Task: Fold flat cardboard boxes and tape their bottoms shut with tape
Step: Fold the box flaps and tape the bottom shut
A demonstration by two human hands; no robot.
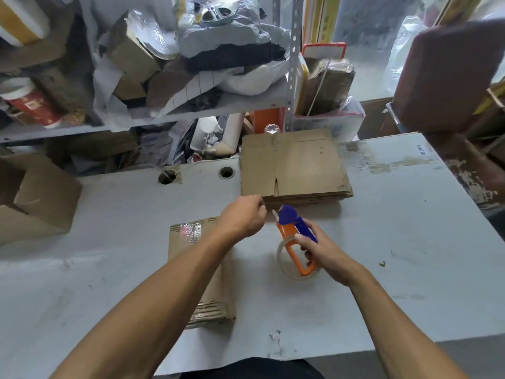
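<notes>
Scuffed grey table [410,242] | right hand [325,250] grips orange-blue tape dispenser [293,233] | left hand [243,214] curled, pinching tape end

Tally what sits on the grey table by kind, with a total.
Stacks of flat cardboard: 1
Taped boxes: 1
Tape dispensers: 1, held in the right hand
Total: 3
</notes>
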